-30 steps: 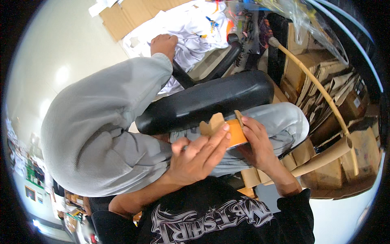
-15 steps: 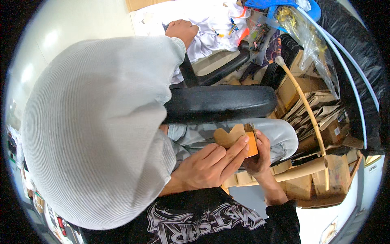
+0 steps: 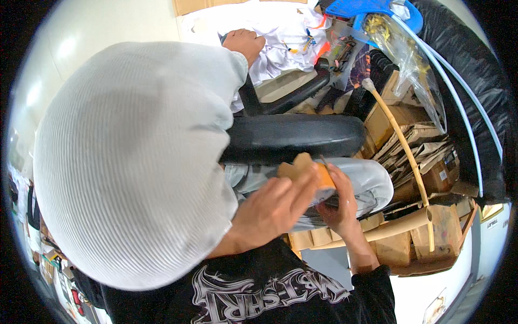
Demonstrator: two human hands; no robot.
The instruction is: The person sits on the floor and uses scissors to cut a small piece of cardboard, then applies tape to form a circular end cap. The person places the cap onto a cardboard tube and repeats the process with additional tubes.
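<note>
Over a grey-trousered knee (image 3: pixel 372 181), my two hands meet at a small open carton (image 3: pixel 325 177) with an orange side and brown cardboard flaps. My right hand (image 3: pixel 341 205) is wrapped round the carton's right side, thumb near its top. Reaching in from the left, my left hand (image 3: pixel 270 210) presses its fingers to the flap side, partly smeared by motion. The brown flaps stand up and outward. What lies inside the carton is hidden.
Large grey ribbed fabric (image 3: pixel 129 162) fills the left. A black padded armrest (image 3: pixel 297 135) crosses beyond the hands. At right are a bamboo stick (image 3: pixel 399 124), stacked cardboard (image 3: pixel 421 156), a cardboard roll (image 3: pixel 399 222) and a clear bag (image 3: pixel 399 59). White cloth (image 3: pixel 280 43) lies at the back.
The carton has tilted and shifted slightly left and up, showing a pale lower face. Both hands moved with it, and the right hand's fingers have shifted along its side.
</note>
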